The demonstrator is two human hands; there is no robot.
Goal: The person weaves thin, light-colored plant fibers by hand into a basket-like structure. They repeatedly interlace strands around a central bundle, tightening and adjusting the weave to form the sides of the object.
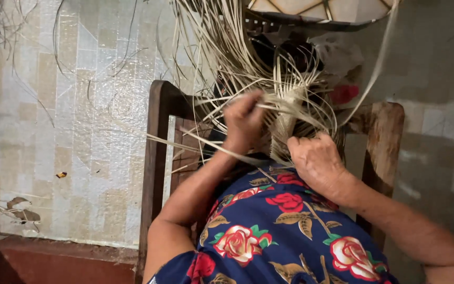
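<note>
The head view looks down onto a floor of pale beige tiles (80,131), patchy in tone and glossy in places, with a few dry leaf scraps (23,210) lying near the lower left and a reddish-brown step (53,260) along the bottom edge. To the right the floor falls into shadow. No packages, labels or signs can be made out here; only a blurred red patch (345,93) shows behind the weaving, too unclear to tell what it is.

A person sits on a worn wooden chair (156,158), its dark frame showing on both sides of the lap, in a navy dress with red and cream roses (269,226). Above the knees is a half-woven piece of pale straw strips (290,108), its loose ends fanning upward and outward in long curls. A woven, panelled straw object (316,10) hangs at the top edge.

The left hand (244,122) is closed in a pinch on one strip, drawing it sideways from the weave. The right hand (317,160) has its fingers curled tight around the lower part of the woven piece, steadying it just over the lap. The two hands are close together, with the weave between them.
</note>
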